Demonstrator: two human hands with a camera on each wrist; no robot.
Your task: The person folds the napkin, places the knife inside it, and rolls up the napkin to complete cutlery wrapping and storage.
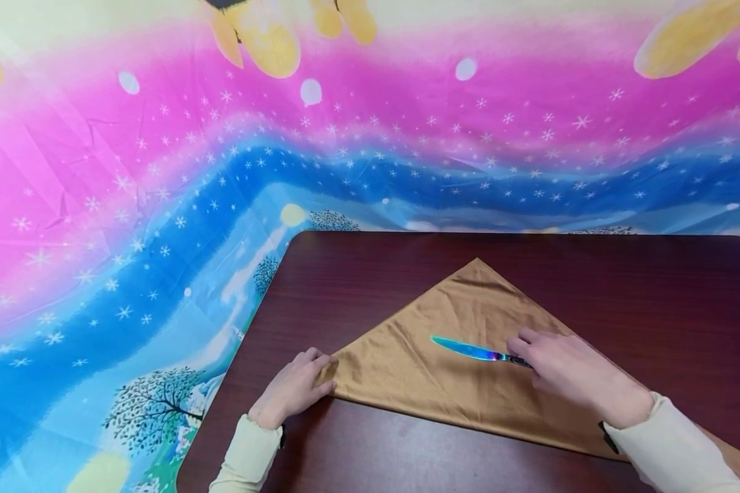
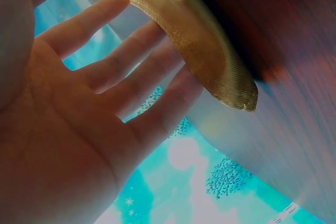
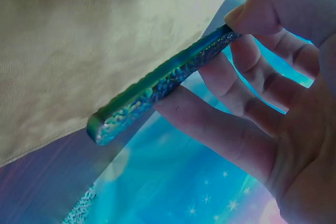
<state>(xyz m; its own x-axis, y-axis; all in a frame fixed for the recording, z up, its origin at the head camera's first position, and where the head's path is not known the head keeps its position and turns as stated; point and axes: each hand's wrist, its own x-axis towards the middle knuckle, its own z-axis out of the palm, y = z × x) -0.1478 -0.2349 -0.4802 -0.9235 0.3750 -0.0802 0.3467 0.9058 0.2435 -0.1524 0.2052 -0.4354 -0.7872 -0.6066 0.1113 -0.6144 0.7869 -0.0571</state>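
At lower right, the right hand (image 1: 558, 370) pinches a table knife (image 1: 465, 348), its embossed handle (image 3: 163, 85) clear only from the right wrist. Lower left, the left hand (image 1: 292, 385), fingers extended, touches folded satin cloth (image 1: 416, 373).

From here I'm seeing a person's right hand (image 1: 567, 370) gripping a knife (image 1: 469, 350) by its handle, the shiny blue-green blade pointing out leftward from the grip. Under that grip a golden-brown cloth (image 1: 419, 383) is lying as a triangle, its peak pointing away beyond the knife and its long edge running nearer the person. Well off to the grip's left, the left hand (image 1: 292, 390) is touching the cloth's corner. Pale sleeves (image 1: 678, 445) are covering both forearms. A dark reddish-brown table (image 1: 358, 274) is spreading all around the grip, and past its far edge a pink and blue backdrop (image 1: 407, 103) is hanging, showing white snowflakes.
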